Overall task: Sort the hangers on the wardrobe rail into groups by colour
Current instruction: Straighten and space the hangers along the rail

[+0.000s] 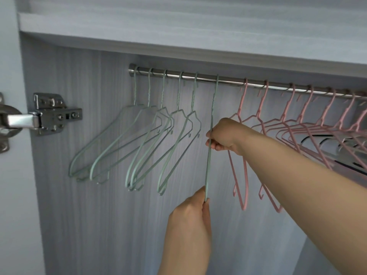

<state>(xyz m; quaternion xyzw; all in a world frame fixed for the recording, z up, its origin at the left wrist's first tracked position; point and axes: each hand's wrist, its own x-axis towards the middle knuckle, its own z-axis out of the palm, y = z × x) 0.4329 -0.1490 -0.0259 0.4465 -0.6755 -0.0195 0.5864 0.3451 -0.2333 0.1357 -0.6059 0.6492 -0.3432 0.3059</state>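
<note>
Both hands are on one green hanger [211, 133], hook over the rail [228, 79], sitting in the gap between the green hangers [139, 143] on the left and the pink hangers [297, 128] on the right. The right hand [222, 135] pinches it high up near the shoulder; the left hand [193, 211] pinches its bottom tip between thumb and fingers. It's turned edge-on to us, its long axis running nearly straight down, the lower end tipped slightly left. This looks like the last green one joining its set. Next call, I'd say: slide the hook left along the rail toward the other five, then let go gently so it swings flat without tangling its neighbour.
</note>
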